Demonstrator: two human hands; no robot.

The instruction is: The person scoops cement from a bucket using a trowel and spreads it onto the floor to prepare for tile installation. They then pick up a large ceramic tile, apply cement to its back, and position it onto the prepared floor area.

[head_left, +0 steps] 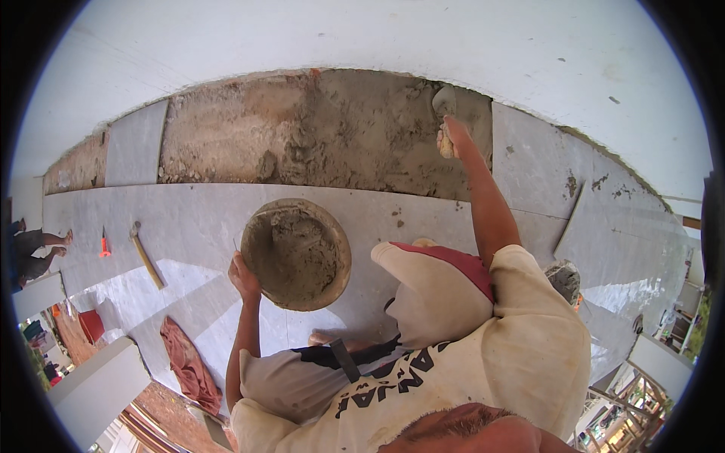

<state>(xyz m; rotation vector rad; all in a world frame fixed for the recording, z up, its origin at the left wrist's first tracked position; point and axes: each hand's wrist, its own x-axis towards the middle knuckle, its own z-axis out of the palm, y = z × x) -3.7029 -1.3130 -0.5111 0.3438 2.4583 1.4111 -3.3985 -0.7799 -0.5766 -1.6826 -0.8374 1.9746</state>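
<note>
Along the foot of the white wall, here's your right hand out at full stretch, fingers wrapped tight around the handle of a trowel! Its blade sits against the grey mortar bed, close to that bed's right-hand end, just short of the tiles on that side. To the left of the spread mortar, the strip turns to rough brown ground, and beyond that a single grey tile lies within it.

Now down to your left hand, bent in at the near left rim of a round basin; the fingers are touching it, but how firmly they grip cannot be told from above. The basin rests on the grey tiled floor in front of you, holding a lumpy load of wet mortar.

Over to your left, a hammer lies on the floor, an orange-handled tool near it, and a crumpled reddish cloth closer to you. Farther out, a co-worker's bare feet show at the edge.
</note>
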